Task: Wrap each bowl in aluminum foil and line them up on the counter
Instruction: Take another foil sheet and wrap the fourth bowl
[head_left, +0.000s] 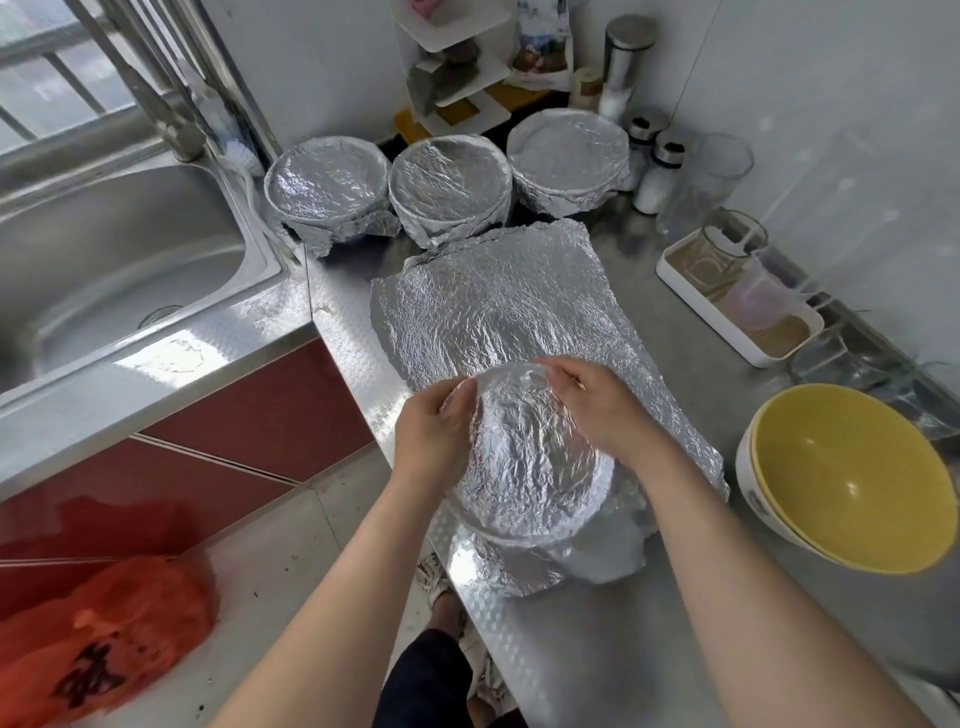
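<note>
The foil-covered bowl (530, 467) sits near the front edge of the worktop (675, 623). The left hand (431, 436) and the right hand (597, 410) grip its far rim, their fingers (561, 374) curled and pinching the foil there. A loose foil sheet (498, 301) lies spread just behind. Three wrapped bowls (449, 182) stand in a row at the back, and stacked yellow bowls (852, 478) are at the right.

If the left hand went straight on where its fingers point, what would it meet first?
Likely the foil sheet flat beyond the foil-covered bowl that the left hand grips; depth is unclear.
</note>
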